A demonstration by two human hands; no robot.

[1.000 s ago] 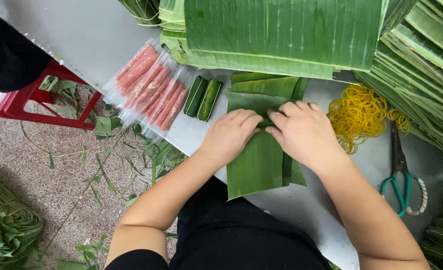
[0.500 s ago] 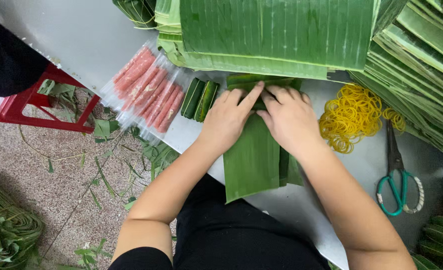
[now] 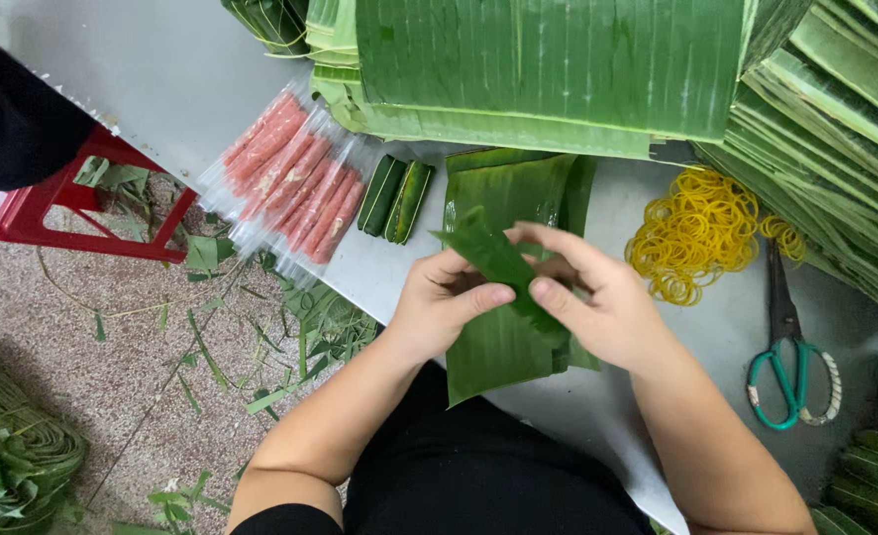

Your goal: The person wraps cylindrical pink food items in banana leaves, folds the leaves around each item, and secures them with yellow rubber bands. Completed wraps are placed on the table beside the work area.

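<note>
My left hand and my right hand together hold a small roll wrapped in green banana leaf, lifted a little above the table. Both thumbs press on the roll. Beneath the hands lies a flat stack of banana-leaf sheets on the grey table. Two finished leaf-wrapped rolls lie side by side to the left of the sheets. Further left is a clear plastic pack of pink sausage sticks.
A pile of yellow rubber bands and green-handled scissors lie at the right. Large banana-leaf stacks fill the back and right. A red plastic stool and leaf scraps are on the floor at left.
My hands were pressing and rolling on the flat leaf sheets; now they have drawn back toward me and lifted the leaf-wrapped roll off the stack.
</note>
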